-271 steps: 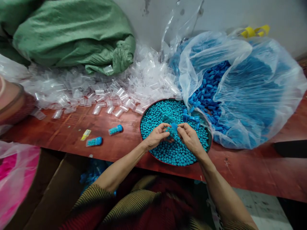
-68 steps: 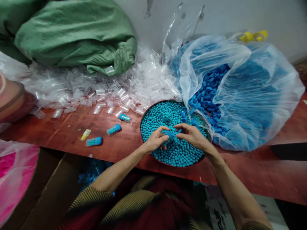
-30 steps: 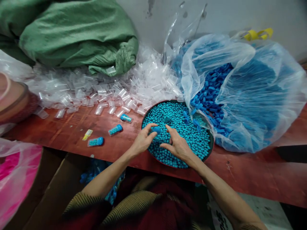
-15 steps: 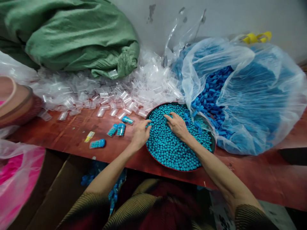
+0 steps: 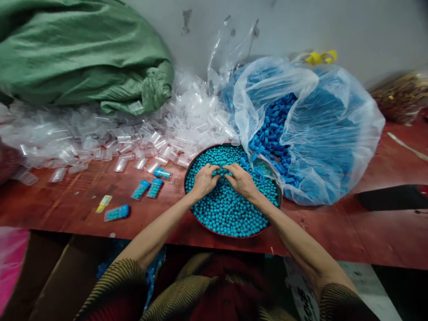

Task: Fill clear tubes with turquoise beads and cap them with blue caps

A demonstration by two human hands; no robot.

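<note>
A round tray of blue beads [image 5: 234, 218] sits on the red table, its rim red and dark. Over its middle, my left hand [image 5: 206, 180] and my right hand [image 5: 240, 180] come together fingertip to fingertip. Both hands are closed around something small and blue that I cannot make out, mostly hidden by the fingers. Left of the tray lie several clear vials with blue caps and beads, among them a vial [image 5: 162, 173] and another vial [image 5: 117, 212]. Blue caps [image 5: 272, 129] spill from a clear bag [image 5: 327, 129] at the tray's right edge.
Clear empty vials [image 5: 123, 138] are heaped along the back beneath a green sack [image 5: 87, 58]. A yellow piece [image 5: 104, 203] lies on the red table [image 5: 60, 209]. At the right are a black object [image 5: 389, 197] and a bag of brownish items [image 5: 401, 96].
My left hand has moved from the tray's left edge in over the beads, and its fingers now meet those of my right hand. The view has shifted rightward.
</note>
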